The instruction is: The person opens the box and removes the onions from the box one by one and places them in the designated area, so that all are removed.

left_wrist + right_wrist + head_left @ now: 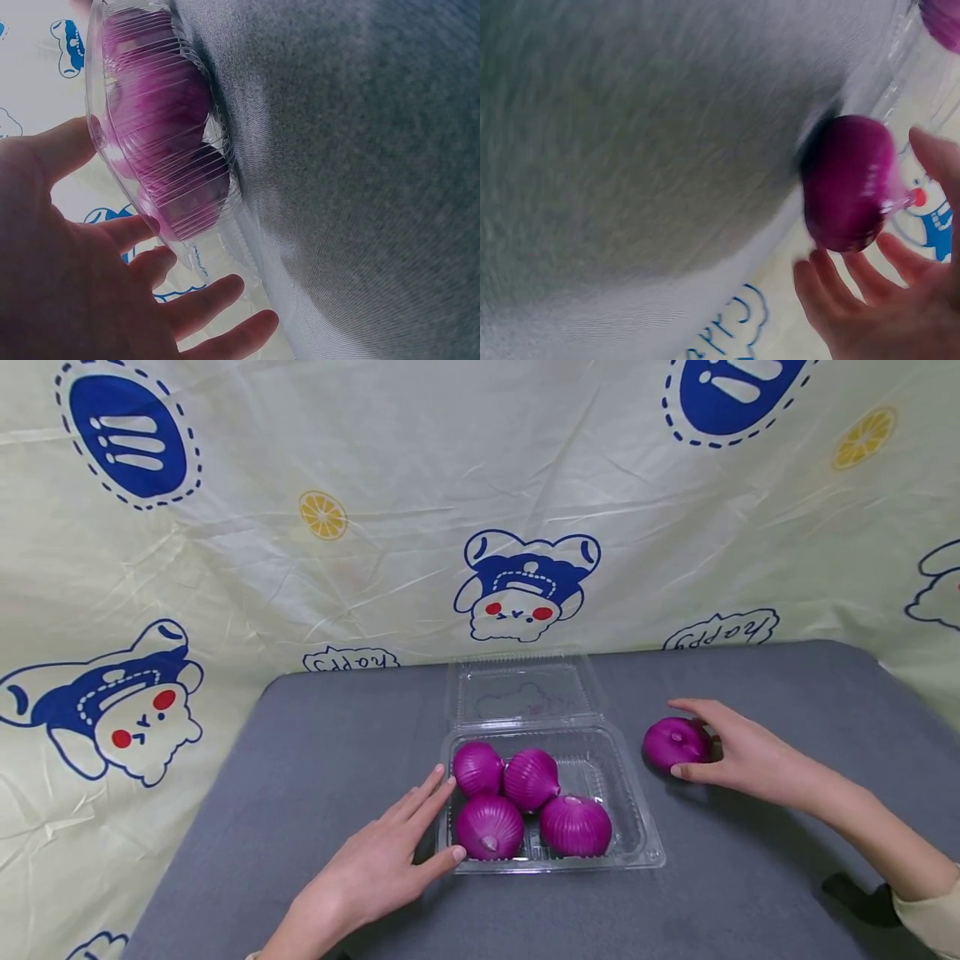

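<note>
So onions [489,827], gry tbl [352,735], printed bkdrp [420,443]

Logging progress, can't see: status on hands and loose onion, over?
Left hand touching clear plastic rectangular container, clear hinged lid open. Right hand spread around round purple onion. Nothing visibly between onion and container.

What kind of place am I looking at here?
Hard to be sure, but probably a staged tabletop set-up: a cartoon-printed cloth hangs as a backdrop behind a grey-covered table, where an open clear plastic clamshell box holds four red onions.
</note>
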